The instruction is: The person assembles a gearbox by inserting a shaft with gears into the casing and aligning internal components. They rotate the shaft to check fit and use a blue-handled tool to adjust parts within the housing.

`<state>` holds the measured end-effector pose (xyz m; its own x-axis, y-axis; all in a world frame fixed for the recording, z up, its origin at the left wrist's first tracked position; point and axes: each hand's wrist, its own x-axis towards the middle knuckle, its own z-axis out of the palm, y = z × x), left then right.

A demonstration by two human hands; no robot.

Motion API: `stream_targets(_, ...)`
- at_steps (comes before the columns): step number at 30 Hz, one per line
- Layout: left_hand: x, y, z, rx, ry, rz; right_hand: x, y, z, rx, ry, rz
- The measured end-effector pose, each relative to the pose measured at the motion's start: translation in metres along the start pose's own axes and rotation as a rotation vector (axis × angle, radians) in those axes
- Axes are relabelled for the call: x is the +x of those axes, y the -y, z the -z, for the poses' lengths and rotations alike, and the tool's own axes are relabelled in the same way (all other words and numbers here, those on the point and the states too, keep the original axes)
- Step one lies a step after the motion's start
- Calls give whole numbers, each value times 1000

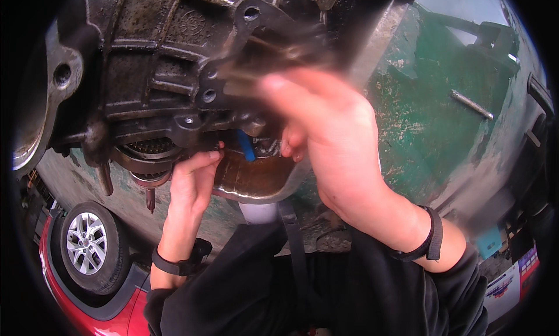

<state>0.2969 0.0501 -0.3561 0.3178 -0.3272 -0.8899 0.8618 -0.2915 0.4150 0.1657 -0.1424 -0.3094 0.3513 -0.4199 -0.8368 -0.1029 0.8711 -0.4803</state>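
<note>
A large, oil-darkened cast metal housing, apparently a gearbox case, fills the upper left, with bolt holes along its flange. My right hand is at the housing's right side, blurred by motion; a brownish smear runs from its fingertips, and whether that is a held thing is unclear. Below the lower edge, my left hand is raised with thumb and fingertips near the casing; its grip is partly hidden. Between the hands is a metal pan with a brown, oily-looking inside. A blue strip-like piece and small metal parts show above it.
A splined shaft and a gear protrude beneath the housing. On the worn green floor lies a metal rod. A red car with an alloy wheel stands lower left. A printed sheet is lower right.
</note>
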Motion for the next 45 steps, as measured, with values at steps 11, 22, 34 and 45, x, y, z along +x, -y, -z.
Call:
stream_targets(11, 1, -1, 4, 40, -1, 36, 3, 2, -4, -21, -92, 4)
stream_targets(22, 2, -1, 6, 29, -5, 60, 11, -6, -8, -1, -175, 64)
stream_targets(34, 0, -2, 6, 51, -16, 72, 17, -9, -11, 41, -197, 83)
stream_targets(45, 1, 0, 7, 57, -22, 36, 17, -11, -20, 59, -255, 136)
